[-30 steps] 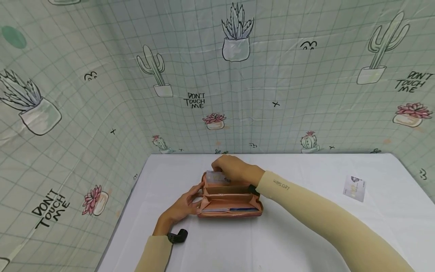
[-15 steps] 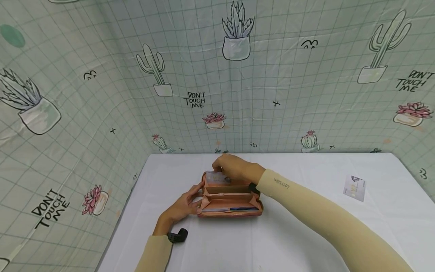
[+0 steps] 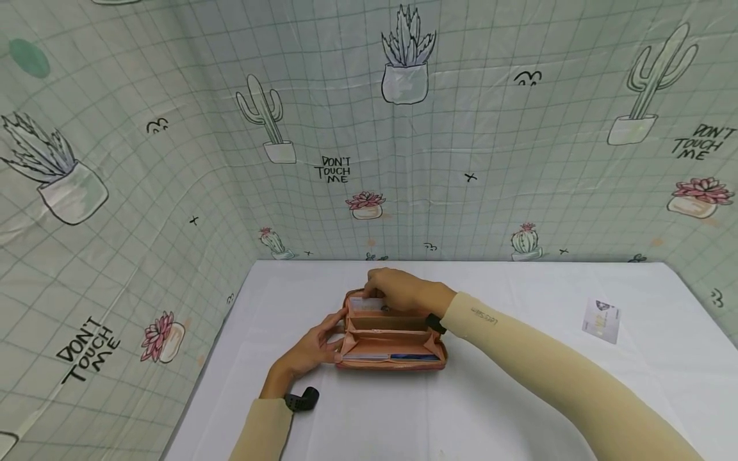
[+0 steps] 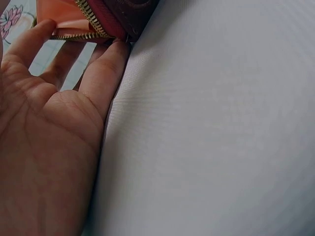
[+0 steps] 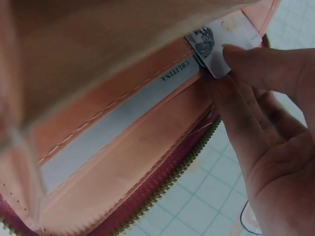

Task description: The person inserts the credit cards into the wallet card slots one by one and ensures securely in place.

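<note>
A pink zip wallet [image 3: 390, 344] stands unzipped on the table, its compartments facing up. My left hand [image 3: 314, 346] holds its left end, thumb toward the front panel and fingers toward the back one. In the left wrist view, the left hand [image 4: 54, 108] touches the brass-toothed zip edge [image 4: 91, 18]. My right hand [image 3: 398, 289] is at the wallet's back panel. Seen from the right wrist, the right hand [image 5: 275, 108] pinches a silvery VIP card [image 5: 216, 46] with a diamond print, partly over the card slots. A pale card [image 5: 123, 123] lettered CHLITINA sits in a slot beside it.
Another silvery card [image 3: 601, 320] lies flat on the white table [image 3: 490, 410] at the right. Cards [image 3: 412, 356] show in the wallet's front slots. A patterned cloth [image 3: 438, 128] hangs behind the table and along its left side.
The right hand has shifted slightly toward the wallet and to the right. Less of the card shows above the back slot. The left hand keeps its place, and the head view has shifted slightly.
</note>
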